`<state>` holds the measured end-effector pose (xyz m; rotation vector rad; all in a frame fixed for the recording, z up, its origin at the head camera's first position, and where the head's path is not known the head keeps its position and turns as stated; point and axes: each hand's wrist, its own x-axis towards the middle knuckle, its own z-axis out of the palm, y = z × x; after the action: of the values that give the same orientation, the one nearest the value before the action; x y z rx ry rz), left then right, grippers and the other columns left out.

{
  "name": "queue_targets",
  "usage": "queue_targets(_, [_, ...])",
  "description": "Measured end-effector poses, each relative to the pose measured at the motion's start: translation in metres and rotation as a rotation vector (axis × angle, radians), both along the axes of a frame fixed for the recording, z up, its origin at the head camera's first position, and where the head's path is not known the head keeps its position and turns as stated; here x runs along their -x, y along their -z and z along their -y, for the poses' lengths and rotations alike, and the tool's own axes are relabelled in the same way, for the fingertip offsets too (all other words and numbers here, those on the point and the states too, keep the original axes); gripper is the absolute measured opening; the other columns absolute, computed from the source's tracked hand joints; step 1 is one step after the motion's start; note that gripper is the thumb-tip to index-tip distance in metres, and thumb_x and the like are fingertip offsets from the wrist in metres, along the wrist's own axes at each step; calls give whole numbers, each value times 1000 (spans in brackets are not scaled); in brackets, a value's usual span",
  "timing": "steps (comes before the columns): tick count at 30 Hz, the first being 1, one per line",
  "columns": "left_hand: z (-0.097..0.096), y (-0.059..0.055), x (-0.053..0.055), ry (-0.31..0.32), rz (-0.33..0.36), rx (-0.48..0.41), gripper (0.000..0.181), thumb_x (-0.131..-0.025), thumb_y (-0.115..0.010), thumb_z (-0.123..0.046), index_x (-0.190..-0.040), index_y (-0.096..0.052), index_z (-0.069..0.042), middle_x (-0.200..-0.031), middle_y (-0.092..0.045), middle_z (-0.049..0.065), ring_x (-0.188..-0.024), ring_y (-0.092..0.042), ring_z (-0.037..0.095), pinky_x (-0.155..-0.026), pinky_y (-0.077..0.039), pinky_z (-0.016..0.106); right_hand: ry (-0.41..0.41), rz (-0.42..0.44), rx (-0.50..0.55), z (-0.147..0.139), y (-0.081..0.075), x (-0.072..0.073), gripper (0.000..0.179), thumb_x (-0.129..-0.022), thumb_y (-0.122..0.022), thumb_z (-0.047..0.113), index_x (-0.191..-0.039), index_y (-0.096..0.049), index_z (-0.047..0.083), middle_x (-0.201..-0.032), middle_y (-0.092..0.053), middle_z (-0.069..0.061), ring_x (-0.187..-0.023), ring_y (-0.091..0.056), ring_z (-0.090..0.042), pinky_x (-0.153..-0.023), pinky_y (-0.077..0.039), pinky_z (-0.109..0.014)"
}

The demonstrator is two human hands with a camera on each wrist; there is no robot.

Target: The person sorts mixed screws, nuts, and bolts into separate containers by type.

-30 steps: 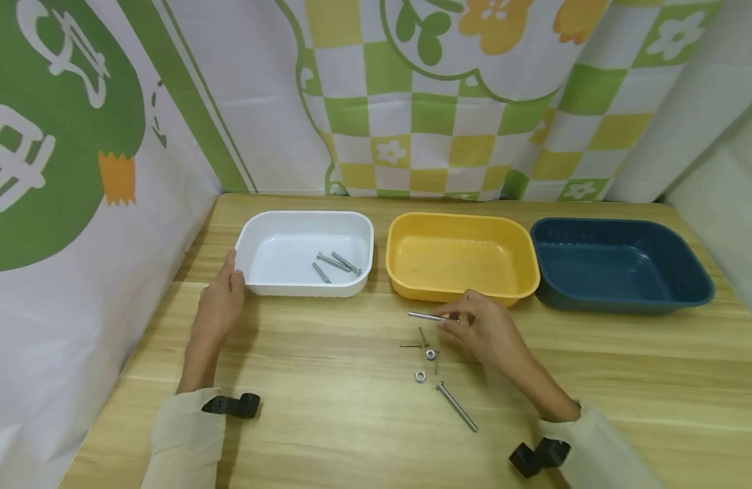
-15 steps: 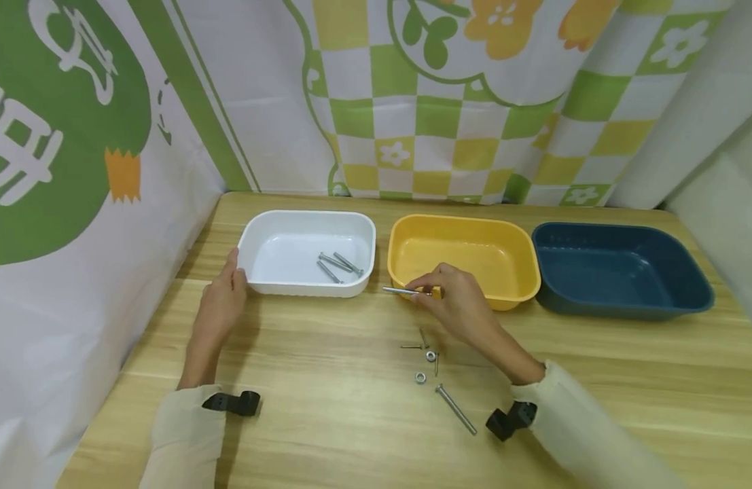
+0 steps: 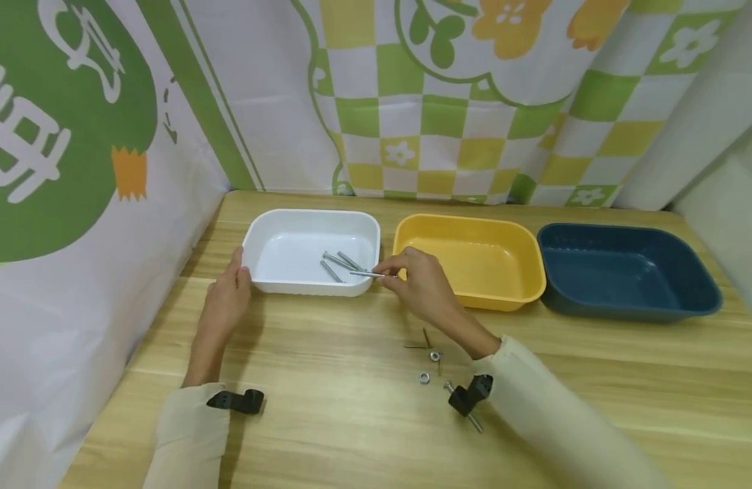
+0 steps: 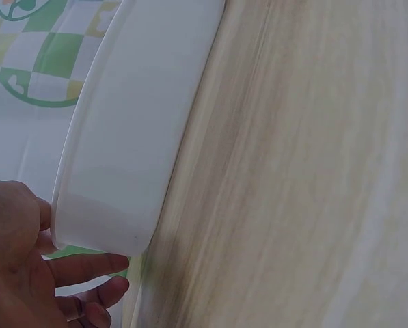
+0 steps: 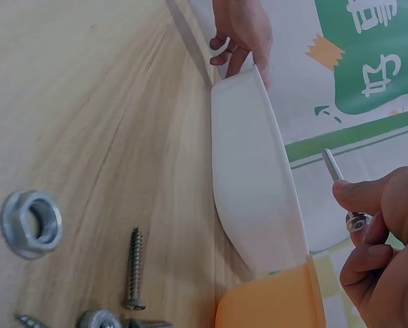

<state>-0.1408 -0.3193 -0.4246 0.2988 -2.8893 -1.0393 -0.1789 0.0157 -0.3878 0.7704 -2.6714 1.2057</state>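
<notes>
My right hand (image 3: 421, 282) pinches a silver bolt (image 3: 365, 274) between thumb and fingers. The bolt lies nearly level over the right end of a white plastic tub (image 3: 308, 288). Its head shows below the thumb in the right wrist view, where the shank (image 5: 332, 164) points away from the hand. Inside the tub are several similar bolts (image 3: 331, 270). At the tub's left end, my left hand (image 3: 225, 302) holds the corner, with its thumb at the rim and a finger (image 4: 91, 268) along the lower edge in the left wrist view.
Right of the white tub stand a yellow tub (image 3: 470, 301) and a dark blue tub (image 3: 632, 312). On the wooden table lie a flange nut (image 3: 424, 378), another nut (image 3: 435, 356), several small screws (image 5: 134, 270) and a long bolt (image 3: 475, 423), partly covered by the right wrist camera.
My right hand has carried the bolt left and away from me, from in front of the yellow tub to the white tub's right end. The left hand stays at its corner.
</notes>
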Motion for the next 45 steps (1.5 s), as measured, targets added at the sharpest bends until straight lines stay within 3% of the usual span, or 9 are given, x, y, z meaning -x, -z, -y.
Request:
queue_targets(10, [-1, -1, 4, 13, 0, 10, 59, -108, -19, -35, -161, -13, -10, -153, -32, 28, -126, -41, 59, -99, -34, 70, -9, 29, -36, 24, -3, 16, 12, -84, -79, 6, -96, -82, 9, -79, -65, -3, -75, -56, -22, -67, -41, -33])
queue_targets(17, [1, -3, 4, 14, -17, 39, 58, -109, -19, -32, -161, -14, -7, -150, -35, 31, -101, -52, 52, -90, -39, 68, -7, 47, -77, 42, -1, 25, 11, -86, -78, 10, -96, -82, 11, -80, -65, -2, -74, -54, -18, -64, -42, -30])
queue_targets(25, [1, 2, 4, 1, -9, 35, 57, -109, -20, -31, -161, -15, -8, -150, -35, 31, -122, -42, 62, -99, -34, 70, -36, 68, -101, 55, 4, 25, 10, -88, -76, 12, -96, -82, 13, -85, -66, -2, -77, -57, -18, -63, -43, -29])
queue_targets(32, [1, 4, 3, -1, -20, 20, 57, -109, -21, -31, -161, -16, -8, -150, -36, 31, -120, -46, 60, -97, -35, 70, -20, 123, -125, 60, 6, 21, 9, -90, -76, 14, -97, -82, 13, -92, -67, -2, -79, -56, -17, -61, -43, -29])
queue_targets(38, [3, 4, 3, -4, -29, 11, 57, -109, -20, -30, -161, -16, -8, -151, -34, 29, -119, -47, 59, -98, -35, 70, -18, 91, -104, 59, 4, 21, 13, -90, -76, 11, -101, -82, 11, -97, -70, -4, -90, -62, -22, -70, -47, -33])
queue_targets(45, [2, 3, 2, -14, -23, 17, 57, -109, -20, -31, -161, -16, -9, -151, -35, 29, -123, -44, 60, -99, -34, 69, 25, 50, -108, 50, 3, 20, 22, -88, -78, 12, -110, -78, 9, -90, -67, -5, -77, -56, -21, -66, -44, -33])
